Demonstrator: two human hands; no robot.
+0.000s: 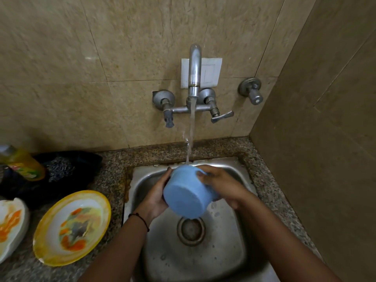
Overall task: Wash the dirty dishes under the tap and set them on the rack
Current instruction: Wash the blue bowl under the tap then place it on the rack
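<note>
A blue bowl [187, 193] is held over the steel sink [234, 251], its base tilted toward me and its mouth facing the wall. Water runs from the tap [194, 68] onto its far rim. My left hand [157, 195] grips the bowl's left side, and my right hand [220, 185] grips its right side with the fingers curled over the top. On the counter to the left lie a yellow-rimmed plate [71, 227] and a white plate [10, 224], both smeared with orange food. No rack is in view.
A yellow bottle of dish soap [22, 162] and a scrubber [61, 166] lie on a dark cloth [85, 159] at the back left of the granite counter [114, 165]. A tiled wall stands close on the right. The sink drain [191, 231] is open below the bowl.
</note>
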